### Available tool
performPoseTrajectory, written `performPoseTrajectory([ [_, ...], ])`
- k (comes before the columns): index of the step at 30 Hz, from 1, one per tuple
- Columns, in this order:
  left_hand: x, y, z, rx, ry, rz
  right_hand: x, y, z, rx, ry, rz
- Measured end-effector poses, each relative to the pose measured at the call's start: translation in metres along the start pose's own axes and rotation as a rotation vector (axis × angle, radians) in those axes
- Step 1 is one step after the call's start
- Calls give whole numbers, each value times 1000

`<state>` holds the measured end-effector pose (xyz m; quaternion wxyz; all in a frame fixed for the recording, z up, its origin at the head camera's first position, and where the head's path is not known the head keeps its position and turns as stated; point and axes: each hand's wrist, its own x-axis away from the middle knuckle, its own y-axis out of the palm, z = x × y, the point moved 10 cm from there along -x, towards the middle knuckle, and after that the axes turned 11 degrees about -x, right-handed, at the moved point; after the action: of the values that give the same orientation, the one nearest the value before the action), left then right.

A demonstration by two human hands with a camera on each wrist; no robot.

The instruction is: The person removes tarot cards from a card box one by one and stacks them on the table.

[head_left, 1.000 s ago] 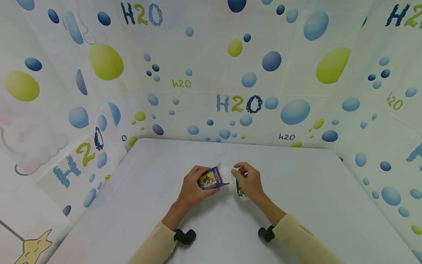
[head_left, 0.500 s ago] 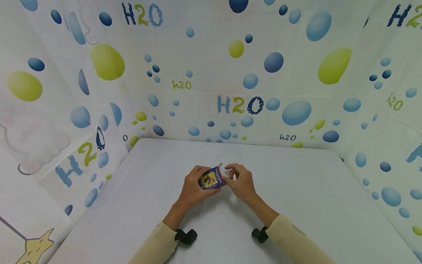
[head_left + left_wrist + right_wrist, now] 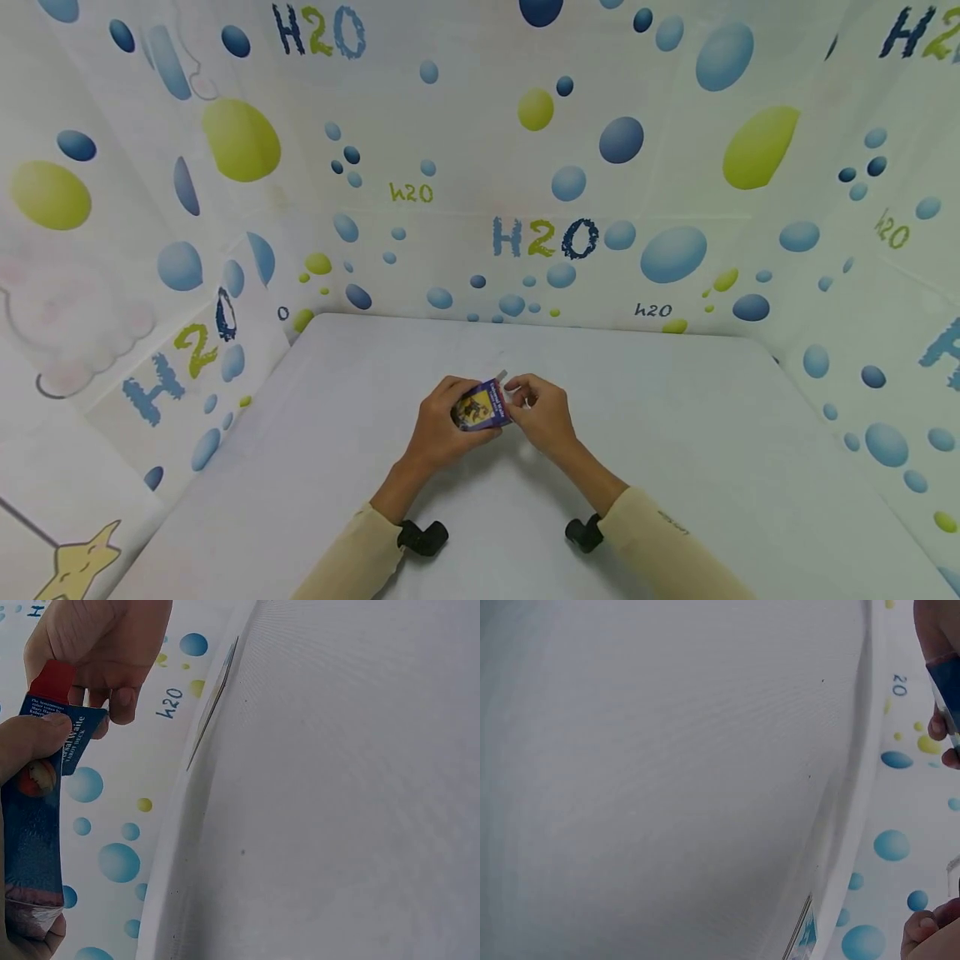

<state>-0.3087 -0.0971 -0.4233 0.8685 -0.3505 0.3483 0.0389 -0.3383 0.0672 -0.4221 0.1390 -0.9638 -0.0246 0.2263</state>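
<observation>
My left hand grips a small tarot card box, its yellow picture and purple lettered edge facing up. In the left wrist view the box's dark blue side shows, with the left thumb pressed on it and clear plastic at its lower end. A red flap and a lettered blue flap stand out at the open end. There my right hand pinches with thumb and curled index finger at a flap. A whitish clear-edged piece shows beside the right fingers in the right wrist view.
Both hands are over a white table. Behind it hangs a white backdrop with blue and green dots and H2O lettering. Black wrist cameras sit at the cuffs of both light sleeves.
My right hand has moved left onto the box's open end. The picture-faced piece seen under it a second ago no longer shows. My left hand and the box have hardly moved.
</observation>
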Motion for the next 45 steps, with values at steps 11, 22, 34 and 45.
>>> performPoseTrajectory([
  [11, 2, 2, -4, -6, -5, 1, -1, 3, 16, -114, 154, -3],
  [22, 1, 1, -3, -5, 7, 8, 3, 6, 29, -228, 302, -48],
  [34, 1, 1, -2, 7, 18, 12, 4, 5, 42, -273, 380, -81],
  [45, 2, 0, -3, -3, 28, 20, 3, 6, 41, -383, 386, -120],
])
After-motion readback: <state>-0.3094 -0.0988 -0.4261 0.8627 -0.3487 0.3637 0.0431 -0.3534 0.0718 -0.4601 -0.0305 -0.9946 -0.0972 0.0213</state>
